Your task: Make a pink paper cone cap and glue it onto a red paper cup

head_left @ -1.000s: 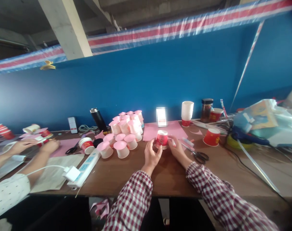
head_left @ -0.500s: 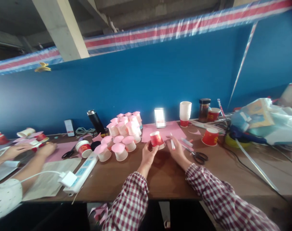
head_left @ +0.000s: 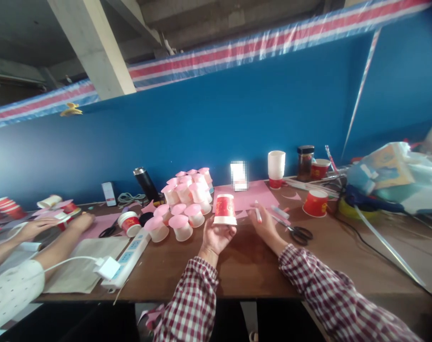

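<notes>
- Above the near middle of the counter, the left hand is closed around the wide rim of a red paper cup, held upside down and clear of the wood.
- Just to its right, the right hand rests on the counter, curled around a white-and-red marker.
- Left of the cup, and close to it, stands a cluster of pink-topped cups, some stacked on others.
- Behind the cup lies a pink paper sheet.
- Scissors lie just right of the right hand, with another red cup beyond them.
- A white power strip lies toward the left edge.
- At far left, another person's hands touch papers, well apart.
</notes>
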